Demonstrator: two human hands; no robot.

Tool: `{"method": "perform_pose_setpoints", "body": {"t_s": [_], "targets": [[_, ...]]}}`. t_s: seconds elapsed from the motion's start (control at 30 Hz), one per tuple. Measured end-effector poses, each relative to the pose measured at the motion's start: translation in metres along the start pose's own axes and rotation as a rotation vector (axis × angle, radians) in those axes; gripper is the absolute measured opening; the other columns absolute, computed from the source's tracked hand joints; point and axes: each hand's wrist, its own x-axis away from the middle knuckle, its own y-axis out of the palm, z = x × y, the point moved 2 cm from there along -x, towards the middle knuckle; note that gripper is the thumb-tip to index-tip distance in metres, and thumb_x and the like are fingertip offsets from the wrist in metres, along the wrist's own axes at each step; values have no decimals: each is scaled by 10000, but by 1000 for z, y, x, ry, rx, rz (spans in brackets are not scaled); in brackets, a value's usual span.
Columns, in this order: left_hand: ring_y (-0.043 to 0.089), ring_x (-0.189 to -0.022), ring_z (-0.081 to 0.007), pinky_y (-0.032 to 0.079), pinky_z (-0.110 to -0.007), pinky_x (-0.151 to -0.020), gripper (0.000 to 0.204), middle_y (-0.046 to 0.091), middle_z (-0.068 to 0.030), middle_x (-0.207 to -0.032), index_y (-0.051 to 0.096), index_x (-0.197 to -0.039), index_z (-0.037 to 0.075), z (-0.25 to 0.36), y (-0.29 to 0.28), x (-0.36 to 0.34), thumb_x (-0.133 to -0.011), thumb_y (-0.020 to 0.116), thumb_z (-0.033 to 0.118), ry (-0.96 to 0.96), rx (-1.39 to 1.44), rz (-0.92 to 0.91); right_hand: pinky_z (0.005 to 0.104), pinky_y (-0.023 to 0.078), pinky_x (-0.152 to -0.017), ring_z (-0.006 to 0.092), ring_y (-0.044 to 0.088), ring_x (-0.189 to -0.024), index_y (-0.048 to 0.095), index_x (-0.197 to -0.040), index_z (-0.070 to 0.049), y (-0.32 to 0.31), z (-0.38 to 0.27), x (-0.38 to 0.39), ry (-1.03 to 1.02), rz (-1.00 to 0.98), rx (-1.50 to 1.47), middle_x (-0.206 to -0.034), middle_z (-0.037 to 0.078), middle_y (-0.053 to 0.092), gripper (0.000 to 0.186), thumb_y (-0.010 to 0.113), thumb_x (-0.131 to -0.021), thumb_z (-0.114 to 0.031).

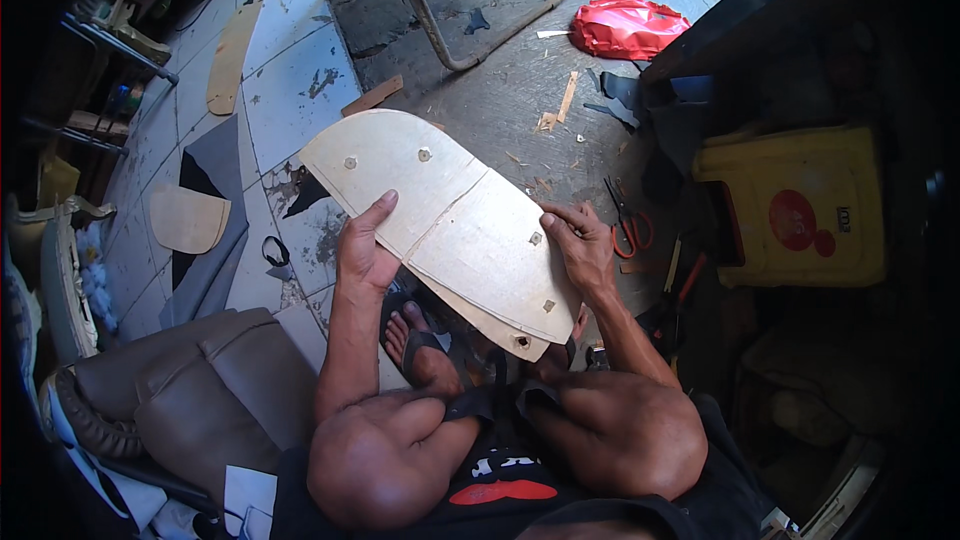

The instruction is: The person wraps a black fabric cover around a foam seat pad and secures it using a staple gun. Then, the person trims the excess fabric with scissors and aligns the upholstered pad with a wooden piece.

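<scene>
Both hands hold pale, curved-edged boards stacked above my lap. The top board (435, 210) has a seam across it and several small metal fittings; another board (490, 325) sticks out beneath its lower edge, with a dark hole near the corner. My left hand (367, 245) grips the lower left edge, thumb on the upper face and fingers hidden underneath. At the right edge, my right hand (585, 255) is closed on the stack, thumb on top. Orange-handled scissors (630, 230) lie on the floor just right of that hand.
Cut boards (185, 215) and dark fabric (225, 260) lie on white tiles, left. A metal stand (465, 62) and red bundle (625, 32) are ahead. A yellow container (800, 205) stands right, a brown padded cushion (210, 400) lower left, offcuts (565, 100) on the concrete.
</scene>
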Motion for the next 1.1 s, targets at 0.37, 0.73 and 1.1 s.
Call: {"method": "perform_pose_setpoints", "body": {"t_s": [0.37,0.73,1.1], "targets": [[640,-1245,-351,534,-486,-1084,553,621,-205,-1373,475,-1466,-10,-13,12,1,-947,664,-14,91,-32,33,303,470,-864,164,598,-925,755,-1211,-33,5,6,8,88,5,2,-927,59,618,333,722,-976,-265],[571,-1331,-332,431,-510,-1168,585,594,-173,-1429,454,-1488,10,-109,-43,-13,-975,701,140,-183,244,-96,340,534,-838,176,694,-915,713,-1273,-1,-22,72,-18,325,-381,6,-1044,98,750,509,727,-934,-381],[680,-1130,-277,524,-485,-1014,381,710,-146,-1182,627,-1305,48,-144,-137,86,-1035,630,317,-619,-883,-219,381,548,-848,246,690,-934,666,-1333,55,16,88,-45,192,-745,74,-1101,175,752,593,757,-864,-297]]}}
